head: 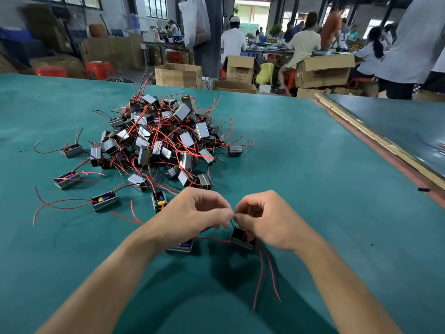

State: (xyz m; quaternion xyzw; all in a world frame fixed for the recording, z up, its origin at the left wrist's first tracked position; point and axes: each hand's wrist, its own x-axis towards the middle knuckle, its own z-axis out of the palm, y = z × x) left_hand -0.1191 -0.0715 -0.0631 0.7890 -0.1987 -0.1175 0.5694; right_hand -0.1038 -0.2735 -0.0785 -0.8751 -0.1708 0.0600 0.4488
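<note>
Pinching a thin black wire (pixel 231 222) between them, the left hand (pixel 195 210) and the right hand (pixel 267 218) meet fingertip to fingertip over the near middle of the green desk (pixel 313 177); each has its fingers curled in, with thumb and forefinger closed on the wire; the wire runs down to a small dark box (pixel 240 239) just below the fingertips and partly under the right hand, tilted, its open top facing up; it looks held a little off the desk, though the blur leaves that unsure; two red leads (pixel 261 276) trail from the box toward the viewer; a second box (pixel 181 247) lies on the desk under the left wrist, half hidden, with a red lead stretching between the two boxes.

Beyond the hands, to the left, sits a pile (pixel 163 141) of like boxes tangled in red and black wires; strays (pixel 105 202) lie singly around its near and left edge; a wooden strip (pixel 375 138) runs along the desk's right edge; past the far edge stand open cartons (pixel 178 74) and red stools (pixel 100 69), with seated workers (pixel 303 42) at other benches.
</note>
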